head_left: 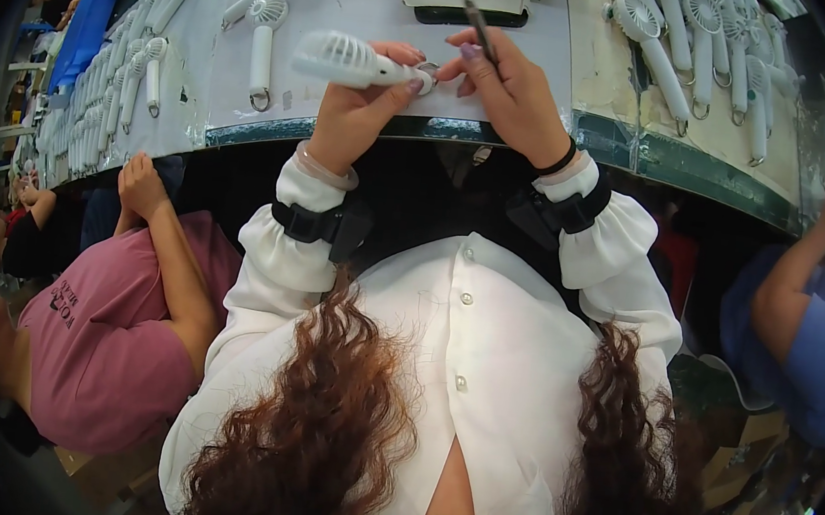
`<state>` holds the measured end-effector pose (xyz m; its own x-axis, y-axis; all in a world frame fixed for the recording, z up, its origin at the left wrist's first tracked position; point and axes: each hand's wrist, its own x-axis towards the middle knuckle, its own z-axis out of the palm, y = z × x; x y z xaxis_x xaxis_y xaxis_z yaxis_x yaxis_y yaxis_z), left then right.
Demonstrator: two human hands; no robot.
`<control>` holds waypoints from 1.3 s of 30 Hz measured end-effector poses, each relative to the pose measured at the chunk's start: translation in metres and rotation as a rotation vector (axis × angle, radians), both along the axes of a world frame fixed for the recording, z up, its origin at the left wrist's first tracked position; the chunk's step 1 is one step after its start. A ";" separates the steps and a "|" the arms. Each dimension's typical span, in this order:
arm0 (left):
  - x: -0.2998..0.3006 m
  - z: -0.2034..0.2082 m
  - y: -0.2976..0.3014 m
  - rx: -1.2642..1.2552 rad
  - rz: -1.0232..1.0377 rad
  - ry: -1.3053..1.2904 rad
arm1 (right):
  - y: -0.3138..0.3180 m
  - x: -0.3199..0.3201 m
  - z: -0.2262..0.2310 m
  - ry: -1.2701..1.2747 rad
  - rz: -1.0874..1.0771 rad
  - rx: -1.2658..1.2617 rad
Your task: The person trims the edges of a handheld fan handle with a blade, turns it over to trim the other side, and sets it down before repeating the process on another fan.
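My left hand point(360, 106) is wrapped round a white handheld fan point(338, 57), which lies sideways with its caged head to the left. At the right end of its handle is a small metal ring point(429, 67). The fingertips of my right hand point(518, 93) are at this end, by the ring. A thin dark pen-like tool point(478, 25) is also held in my right hand, pointing up and away; its exact kind cannot be made out. Both hands are above the near edge of the table.
White handheld fans point(263, 51) lie on the pale table point(379, 3) ahead, with more in rows on the left and a cluster point(701, 47) on the right. A dark flat object point(470, 14) rests at the back. A person in pink point(114, 327) sits left, another in blue point(805, 349) right.
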<state>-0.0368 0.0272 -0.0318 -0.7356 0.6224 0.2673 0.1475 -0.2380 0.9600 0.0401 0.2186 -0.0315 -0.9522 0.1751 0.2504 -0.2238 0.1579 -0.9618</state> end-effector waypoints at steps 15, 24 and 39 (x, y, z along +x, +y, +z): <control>0.013 0.014 -0.046 -0.437 0.122 0.859 | -0.008 -0.008 0.001 -0.051 -0.008 0.580; 0.047 0.045 -0.008 -0.946 0.210 0.568 | -0.006 -0.004 0.000 0.044 0.000 0.471; -0.015 0.022 -0.055 0.060 0.366 -0.543 | 0.017 0.008 -0.005 0.016 -0.073 0.180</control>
